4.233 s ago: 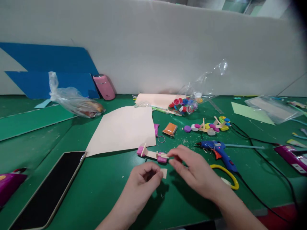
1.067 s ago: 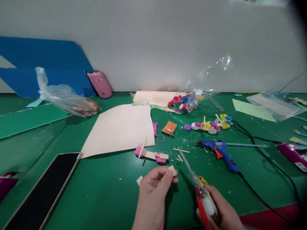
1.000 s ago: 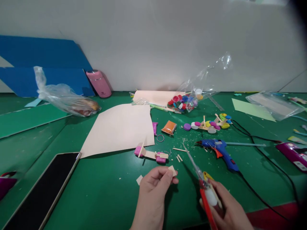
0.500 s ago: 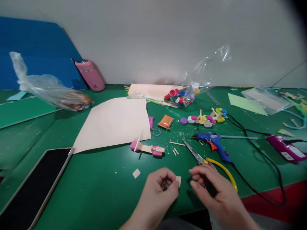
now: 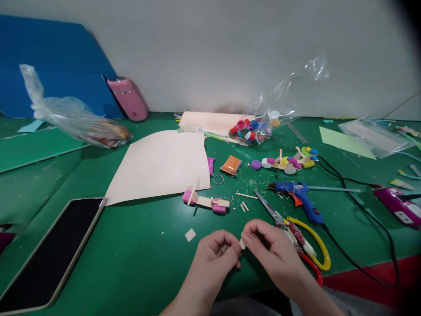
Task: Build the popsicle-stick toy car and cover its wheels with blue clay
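Between my two hands is a small cream square of card or thin wood (image 5: 242, 244), partly covered by fingers. My left hand (image 5: 215, 259) pinches its left side, and the fingertips of my right hand (image 5: 271, 250) close on its right side. A second cream square (image 5: 190, 235) lies flat on the table to the left. Beyond my hands is a small model (image 5: 205, 202) of pink blocks and wooden sticks. Scissors (image 5: 315, 235) with yellow and red handles lie beside my right hand, partly hidden by it.
A blue hot glue gun (image 5: 299, 195) rests at right, its black cord running to a purple power strip (image 5: 397, 204). Behind are a cream paper sheet (image 5: 161, 166), an orange packet (image 5: 231, 165) and a bottle-cap model (image 5: 286, 163). A phone (image 5: 52, 254) lies at left.
My right hand has moved left and now meets the cream square held by my left hand. More of the scissors' handles shows. The view has shifted slightly.
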`<state>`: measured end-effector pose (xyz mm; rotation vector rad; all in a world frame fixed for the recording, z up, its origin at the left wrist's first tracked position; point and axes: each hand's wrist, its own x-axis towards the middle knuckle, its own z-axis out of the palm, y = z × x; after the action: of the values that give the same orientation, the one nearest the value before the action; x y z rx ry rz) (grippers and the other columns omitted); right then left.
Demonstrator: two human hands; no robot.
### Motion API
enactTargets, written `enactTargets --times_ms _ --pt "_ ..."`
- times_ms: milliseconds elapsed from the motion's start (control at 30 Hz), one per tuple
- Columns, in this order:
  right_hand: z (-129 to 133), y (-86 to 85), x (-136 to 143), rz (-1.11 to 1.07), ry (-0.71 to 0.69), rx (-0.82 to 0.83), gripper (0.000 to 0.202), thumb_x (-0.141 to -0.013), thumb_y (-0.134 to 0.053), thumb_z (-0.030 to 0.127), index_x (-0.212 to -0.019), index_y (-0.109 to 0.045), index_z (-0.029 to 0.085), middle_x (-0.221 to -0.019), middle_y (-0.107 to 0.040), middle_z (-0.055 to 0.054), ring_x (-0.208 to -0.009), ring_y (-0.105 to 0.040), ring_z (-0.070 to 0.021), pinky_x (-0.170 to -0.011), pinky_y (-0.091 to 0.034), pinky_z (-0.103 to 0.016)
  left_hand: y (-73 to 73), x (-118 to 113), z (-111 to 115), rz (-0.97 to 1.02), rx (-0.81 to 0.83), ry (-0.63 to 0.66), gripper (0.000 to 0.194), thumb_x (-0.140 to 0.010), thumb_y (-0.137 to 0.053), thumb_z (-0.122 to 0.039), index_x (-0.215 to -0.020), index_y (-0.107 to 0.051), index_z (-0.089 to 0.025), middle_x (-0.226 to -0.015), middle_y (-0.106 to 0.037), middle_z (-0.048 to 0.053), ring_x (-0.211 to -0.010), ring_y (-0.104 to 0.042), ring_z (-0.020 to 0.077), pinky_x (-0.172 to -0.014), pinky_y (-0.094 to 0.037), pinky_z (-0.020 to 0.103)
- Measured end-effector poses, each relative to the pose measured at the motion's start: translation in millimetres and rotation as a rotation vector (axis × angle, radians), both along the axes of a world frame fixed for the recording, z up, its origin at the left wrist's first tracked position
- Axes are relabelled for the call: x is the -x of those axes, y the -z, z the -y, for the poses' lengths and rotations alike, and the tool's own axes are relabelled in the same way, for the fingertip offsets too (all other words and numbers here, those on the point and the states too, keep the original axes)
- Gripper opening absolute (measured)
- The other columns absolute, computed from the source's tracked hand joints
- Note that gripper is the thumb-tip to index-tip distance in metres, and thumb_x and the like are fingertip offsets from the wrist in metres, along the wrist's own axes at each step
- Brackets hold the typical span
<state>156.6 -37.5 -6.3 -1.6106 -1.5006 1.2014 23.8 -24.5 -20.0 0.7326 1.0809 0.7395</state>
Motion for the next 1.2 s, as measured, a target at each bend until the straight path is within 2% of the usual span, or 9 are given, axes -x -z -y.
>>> enactTargets --times_ms 233,333,533,633,733,967,1033,1133,1200 --pt "0.6 2.7 4.9 0.007 0.018 0.009 0.022 -0.084 -0.042 0.030 -0.065 -0.046 0.018 -0.058 -0.043 0.003 -0.054 -0.041 -0.0092 -0.050 -0.036 -0.019 7.2 -1.6 0.2 0.022 -0.019 0.019 0.008 -0.063 -0.055 -0.012 -0.055 -0.054 -0.015 -0.049 -0.051 -0.004 -0.049 -0.046 0.0093 -0.052 -0.034 0.021" --pt "0.8 2.5 -5.3 0.093 0.068 -0.047 0.021 -0.084 -0.041 0.032 -0.073 -0.052 0.018 -0.065 -0.050 0.001 -0.058 -0.047 -0.0108 -0.052 -0.039 -0.020 8.7 -0.4 -0.4 0.018 -0.006 0.022 0.009 -0.063 -0.055 -0.012 -0.055 -0.055 -0.015 -0.050 -0.052 -0.003 -0.049 -0.046 0.0092 -0.052 -0.034 0.021" --pt "-1.2 21.3 -95.0 0.582 0.529 -0.221 0.027 -0.077 -0.048 0.038 -0.095 -0.053 0.018 -0.085 -0.058 -0.006 -0.074 -0.056 -0.0181 -0.067 -0.044 -0.029 8.6 3.9 0.7 0.064 0.089 -0.099 0.012 -0.064 -0.062 -0.022 -0.057 -0.057 -0.014 -0.053 -0.053 -0.002 -0.048 -0.045 0.0080 -0.050 -0.033 0.020" --pt "-5.0 36.3 -135.9 0.853 0.467 -0.120 0.040 -0.071 -0.050 0.037 -0.105 -0.049 0.015 -0.096 -0.056 -0.012 -0.082 -0.055 -0.0243 -0.064 -0.044 -0.032 9.9 6.8 2.5 0.064 0.097 -0.123 0.013 -0.065 -0.063 -0.021 -0.057 -0.056 -0.014 -0.052 -0.052 -0.003 -0.047 -0.044 0.0074 -0.050 -0.033 0.020" --pt "-11.1 44.3 -150.7 0.859 0.400 -0.034 0.045 -0.066 -0.053 0.036 -0.105 -0.050 0.013 -0.089 -0.058 -0.012 -0.073 -0.057 -0.0253 -0.059 -0.043 -0.034 10.9 8.7 3.6 0.056 0.093 -0.146 0.013 -0.066 -0.063 -0.021 -0.058 -0.056 -0.014 -0.052 -0.052 -0.003 -0.047 -0.044 0.0072 -0.050 -0.033 0.020" --pt "-15.1 31.7 -155.6 0.724 0.418 0.048 0.029 -0.068 -0.049 0.038 -0.087 -0.058 0.017 -0.072 -0.064 -0.010 -0.065 -0.060 -0.0270 -0.058 -0.045 -0.036 11.8 10.7 2.8 0.079 0.119 -0.179 0.013 -0.065 -0.063 -0.021 -0.057 -0.056 -0.013 -0.052 -0.052 -0.003 -0.047 -0.044 0.0070 -0.050 -0.032 0.019" --pt "-10.3 23.9 -153.5 0.497 0.420 0.066 0.028 -0.073 -0.047 0.039 -0.090 -0.055 0.019 -0.074 -0.066 -0.009 -0.067 -0.062 -0.0240 -0.058 -0.047 -0.032 12.8 11.0 2.5 0.087 0.122 -0.176 0.013 -0.066 -0.063 -0.021 -0.058 -0.056 -0.013 -0.052 -0.052 -0.003 -0.047 -0.044 0.0068 -0.050 -0.032 0.019" --pt "-1.8 12.6 -140.1 -0.099 0.433 0.142 0.027 -0.074 -0.053 0.042 -0.090 -0.052 0.021 -0.066 -0.063 -0.004 -0.060 -0.061 -0.0198 -0.053 -0.048 -0.029 14.0 11.2 1.4 0.100 0.123 -0.168 0.013 -0.067 -0.062 -0.021 -0.058 -0.056 -0.013 -0.053 -0.052 -0.003 -0.046 -0.043 0.0063 -0.049 -0.031 0.019" --pt "2.7 6.4 -125.6 -0.294 0.379 0.159 0.025 -0.073 -0.057 0.041 -0.086 -0.050 0.020 -0.060 -0.059 -0.001 -0.053 -0.057 -0.0173 -0.047 -0.046 -0.027 14.5 11.6 0.2 0.108 0.118 -0.172 0.013 -0.067 -0.062 -0.021 -0.059 -0.056 -0.013 -0.053 -0.052 -0.003 -0.046 -0.043 0.0062 -0.049 -0.031 0.019"
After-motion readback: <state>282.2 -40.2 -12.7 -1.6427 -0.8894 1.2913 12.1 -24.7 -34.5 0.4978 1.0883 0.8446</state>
